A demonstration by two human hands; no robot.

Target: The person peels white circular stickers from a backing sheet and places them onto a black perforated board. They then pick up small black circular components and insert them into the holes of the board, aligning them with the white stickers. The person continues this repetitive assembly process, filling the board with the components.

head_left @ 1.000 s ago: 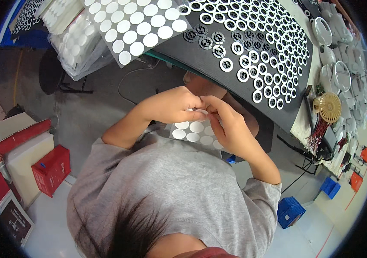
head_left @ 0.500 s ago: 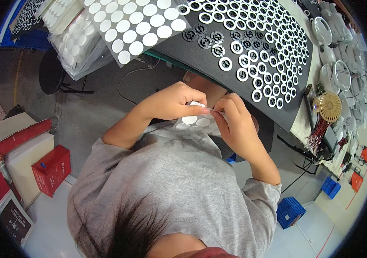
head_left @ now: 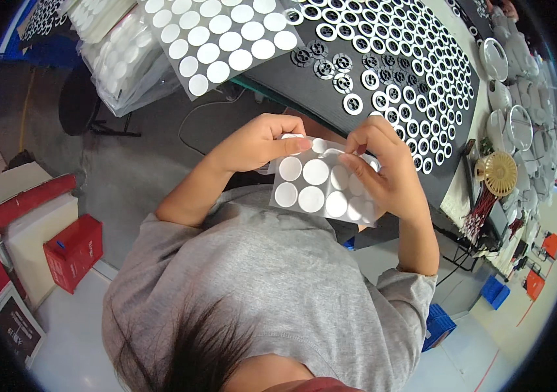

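Over my lap, my left hand and my right hand hold a translucent sheet of round white stickers between them. My left thumb and fingers pinch its upper left edge. At the upper right, my right thumb and fingertips grip it, near a curled white bit whose nature is hard to make out. The sheet faces up, and my right fingers cover part of it. Beyond my hands, the bench's black mat carries many black round parts with white rims and several all-black round parts.
A larger sheet of white round stickers overhangs the bench edge, beside a clear plastic bag of such sheets. At right lie a yellow fan and pale plastic housings. A red box stands at left, a blue crate at lower right.
My right hand has moved right and slightly up, away from my left. The sheet, bunched between my hands before, now lies spread and shows more stickers. The view has shifted slightly.
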